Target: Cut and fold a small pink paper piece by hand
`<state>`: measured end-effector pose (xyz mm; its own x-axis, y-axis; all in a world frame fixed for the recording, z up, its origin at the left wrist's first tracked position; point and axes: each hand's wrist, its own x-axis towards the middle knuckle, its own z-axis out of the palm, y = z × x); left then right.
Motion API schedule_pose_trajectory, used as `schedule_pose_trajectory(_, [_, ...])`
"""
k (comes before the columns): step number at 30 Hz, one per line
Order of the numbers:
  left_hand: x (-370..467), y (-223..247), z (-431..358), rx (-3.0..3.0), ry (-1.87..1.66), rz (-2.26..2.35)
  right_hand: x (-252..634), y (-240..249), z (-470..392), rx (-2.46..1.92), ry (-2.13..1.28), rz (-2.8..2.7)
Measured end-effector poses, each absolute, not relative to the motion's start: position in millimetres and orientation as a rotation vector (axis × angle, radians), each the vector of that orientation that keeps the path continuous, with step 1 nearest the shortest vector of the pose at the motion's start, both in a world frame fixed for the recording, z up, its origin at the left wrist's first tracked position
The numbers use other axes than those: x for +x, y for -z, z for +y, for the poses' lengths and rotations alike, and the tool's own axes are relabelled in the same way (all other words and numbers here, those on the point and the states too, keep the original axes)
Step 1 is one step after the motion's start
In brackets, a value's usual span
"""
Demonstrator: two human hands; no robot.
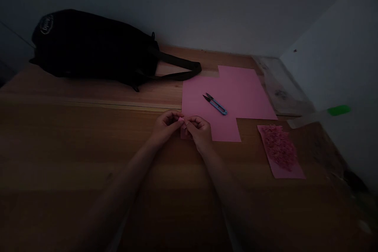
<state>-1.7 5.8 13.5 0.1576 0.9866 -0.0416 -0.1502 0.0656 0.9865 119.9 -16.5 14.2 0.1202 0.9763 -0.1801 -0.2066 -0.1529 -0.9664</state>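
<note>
Between the fingertips of both hands is a tiny pink piece (pixel 181 119), probably paper, though dim light hides its detail. My left hand (pixel 167 126) pinches it from the left. From the right, my right hand (pixel 199 130) is closed with thumb and forefinger together at the same piece. Both hands are over the near left corner of a pink paper sheet (pixel 226 128). On that sheet, beyond my right hand, lie blue-handled thread snips (pixel 217 106) with dark blades pointing to the far left.
A second pink sheet (pixel 248 90) overlaps at the back right. A black bag (pixel 94 47) with a strap (pixel 180 63) lies at the back left. To the right, a pink card (pixel 291 174) bears a heap of pink shreds (pixel 279 145). A green-tipped item (pixel 339 110) is by the wall.
</note>
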Motion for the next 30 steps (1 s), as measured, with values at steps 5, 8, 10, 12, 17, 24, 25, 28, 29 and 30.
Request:
schedule_pose_trajectory(5, [-2.0,-12.2,6.6,1.125,-1.133,0.989,120.1,-15.2,-16.3,-1.254,-1.31,-0.869])
schedule_pose_trajectory(8, [-1.8,-12.6,6.3,1.123,-1.133,0.976,120.4,-15.3,-16.2,-1.251,-1.31,-0.876])
schedule_pose_trajectory(10, [-1.8,-12.8,6.1,1.13,-1.138,0.981,120.3,-15.0,-16.2,-1.248,-1.315,-0.884])
schedule_pose_trajectory(12, [-1.9,-12.7,6.2,1.136,-1.137,0.986,120.2,-14.6,-16.2,-1.246,-1.316,-0.889])
schedule_pose_trajectory(17, [-2.2,-11.9,6.5,1.159,-1.145,0.989,120.1,-15.0,-16.6,-1.244,-1.318,-0.889])
schedule_pose_trajectory(24, [-2.4,-12.6,6.2,1.137,-1.136,0.974,120.3,-16.3,-17.2,-1.212,-1.337,-0.916])
schedule_pose_trajectory(25, [-2.4,-12.8,6.3,1.142,-1.138,0.973,120.3,-16.2,-17.2,-1.2,-1.341,-0.922])
schedule_pose_trajectory(28, [-2.1,-13.7,6.1,1.15,-1.14,0.988,120.5,-15.5,-16.9,-1.18,-1.344,-0.929])
schedule_pose_trajectory(29, [-2.0,-14.1,6.0,1.148,-1.138,0.992,120.5,-15.1,-16.7,-1.183,-1.339,-0.925])
schedule_pose_trajectory(30, [-1.9,-14.4,5.8,1.146,-1.135,0.994,120.6,-14.7,-16.6,-1.189,-1.333,-0.92])
